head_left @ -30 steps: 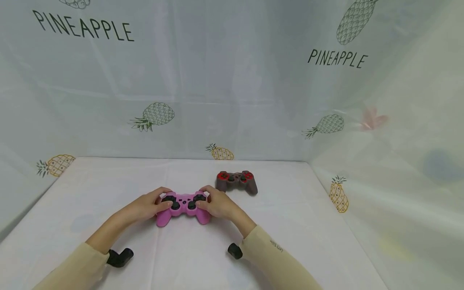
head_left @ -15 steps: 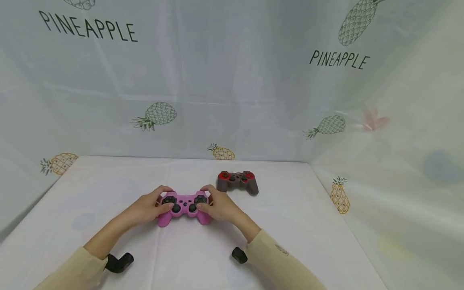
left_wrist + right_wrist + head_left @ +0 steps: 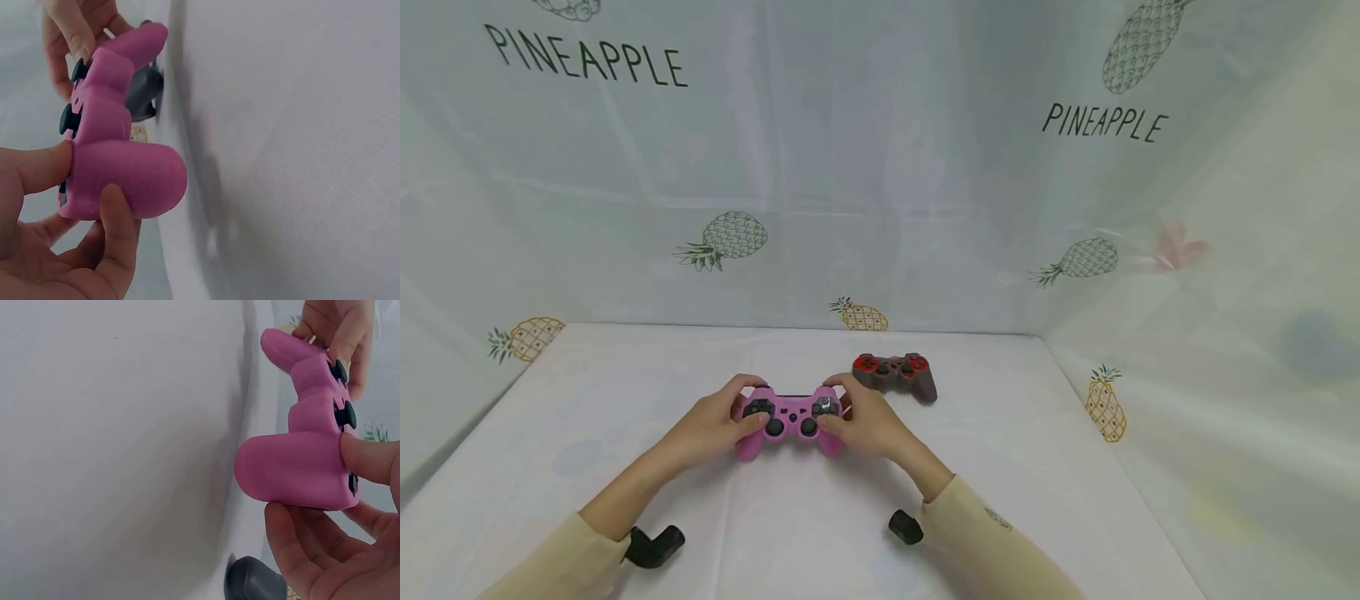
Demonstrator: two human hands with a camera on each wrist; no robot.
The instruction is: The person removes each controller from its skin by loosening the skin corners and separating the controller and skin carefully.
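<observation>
Pink controller is above the desk, left hand clamped on its left end, right hand on its right; a dark controller lies far and right.

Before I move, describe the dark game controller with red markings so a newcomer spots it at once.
On the white cloth-covered table, look toward the back. Just beyond the person's right hand lies the dark game controller. Red markings set it apart from the nearer pink game controller.
</observation>
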